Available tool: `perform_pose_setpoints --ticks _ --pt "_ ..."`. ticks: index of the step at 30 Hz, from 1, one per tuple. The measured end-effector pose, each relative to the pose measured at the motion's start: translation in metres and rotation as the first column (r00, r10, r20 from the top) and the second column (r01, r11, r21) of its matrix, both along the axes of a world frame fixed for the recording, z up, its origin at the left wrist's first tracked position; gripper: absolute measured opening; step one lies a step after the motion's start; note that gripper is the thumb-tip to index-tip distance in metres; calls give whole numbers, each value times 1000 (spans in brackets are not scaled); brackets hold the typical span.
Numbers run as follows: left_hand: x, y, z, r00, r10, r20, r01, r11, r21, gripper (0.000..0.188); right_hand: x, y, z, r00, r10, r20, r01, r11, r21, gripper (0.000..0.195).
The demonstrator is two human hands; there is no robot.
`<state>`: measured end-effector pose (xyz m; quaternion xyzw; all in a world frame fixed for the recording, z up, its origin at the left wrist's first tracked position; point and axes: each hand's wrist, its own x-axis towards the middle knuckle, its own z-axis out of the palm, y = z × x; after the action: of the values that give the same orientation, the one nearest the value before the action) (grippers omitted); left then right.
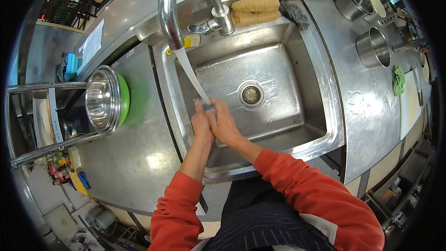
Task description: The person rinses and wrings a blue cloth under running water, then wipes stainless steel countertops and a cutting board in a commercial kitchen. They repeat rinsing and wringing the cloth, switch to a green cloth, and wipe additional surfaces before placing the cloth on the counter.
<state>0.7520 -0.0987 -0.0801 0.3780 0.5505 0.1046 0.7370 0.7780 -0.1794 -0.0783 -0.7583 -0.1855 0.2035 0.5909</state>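
Note:
Water runs from a curved chrome faucet (pixel 170 17) down onto my two hands, which are together over the left part of a stainless steel sink (pixel 278 76). My left hand (pixel 202 122) and my right hand (pixel 223 120) touch each other at the palms, fingers pointing up towards the stream. Splashing water blurs the fingertips, so whether something small lies between the hands cannot be told. Right of my hands is the round drain (pixel 251 94) in the sink's floor. The faucet's lever (pixel 199 28) sits behind the stream.
Rolled tan towels (pixel 256 9) and a steel wool scourer (pixel 295 14) lie behind the sink. Nested steel bowls (pixel 101 101) with a green one stand on the left counter. To the right are a steel pot (pixel 373 48), a green cloth (pixel 398 81) and a white cutting board (pixel 410 101).

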Motion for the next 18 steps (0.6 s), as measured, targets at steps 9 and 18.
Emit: perform_pose_setpoints --ticks 9,18 --pt "6 -2 18 990 -40 -139 54 993 103 52 15 14 -10 998 2 -68 -4 999 -33 19" --pt "-6 4 15 984 -66 -164 97 978 187 55 43 38 -58 707 -33 -706 -13 998 -60 32"
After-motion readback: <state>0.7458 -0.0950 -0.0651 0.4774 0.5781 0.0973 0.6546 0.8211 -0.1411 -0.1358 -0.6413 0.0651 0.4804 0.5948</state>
